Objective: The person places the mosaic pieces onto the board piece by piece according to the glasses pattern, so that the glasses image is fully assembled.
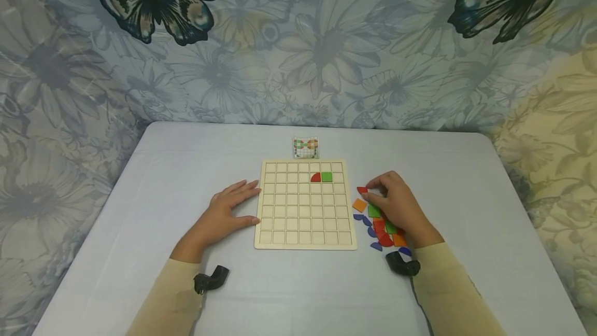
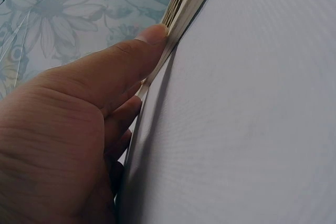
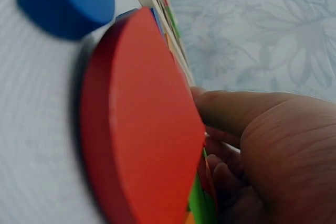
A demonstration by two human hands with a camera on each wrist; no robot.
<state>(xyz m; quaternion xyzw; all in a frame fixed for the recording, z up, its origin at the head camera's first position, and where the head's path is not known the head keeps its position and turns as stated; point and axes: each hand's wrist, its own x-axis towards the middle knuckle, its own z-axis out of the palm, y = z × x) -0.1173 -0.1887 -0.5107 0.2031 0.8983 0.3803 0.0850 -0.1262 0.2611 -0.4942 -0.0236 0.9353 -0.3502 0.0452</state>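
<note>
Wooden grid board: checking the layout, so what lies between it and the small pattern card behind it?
Only bare table separates the board from the card, in the head view.

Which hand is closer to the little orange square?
Right. The right hand sits just beside the orange square, nearly touching it. The left hand rests across the board, on its far side.

left hand [image 1: 228, 210] | flat, fingers straight; right hand [image 1: 396, 206] | fingers curled, palm down
</note>
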